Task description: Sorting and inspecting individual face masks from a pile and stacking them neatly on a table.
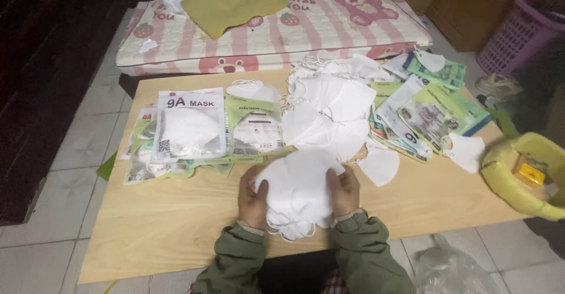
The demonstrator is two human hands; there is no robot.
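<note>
Both hands close on a stack of white folded masks (297,191) at the near edge of the low wooden table (176,229); the left hand (252,198) clamps the stack's left side with the thumb over the top sheet, and the right hand (344,191) grips the right side the same way, so the pile looks squeezed square between the palms, its ear loops spilling out toward the near edge; both sleeves are olive green. Just beyond the stack lies a loose heap of white masks (332,108), spread over the middle of the table within easy reach; to its left sit sealed mask packets (191,126), overlapped in a row, and to its right a fan of empty green printed pouches (432,111), with single masks (468,151) lying just beside them; the sorting by kind seems to keep filled, loose and empty apart. The table stands on a pale tiled floor (76,147); at the far side lies a pink striped mattress (306,26) with a yellow cloth (232,2) on it; to the right are a yellow basket (521,179) near the table and a purple laundry basket (518,32) farther off.
</note>
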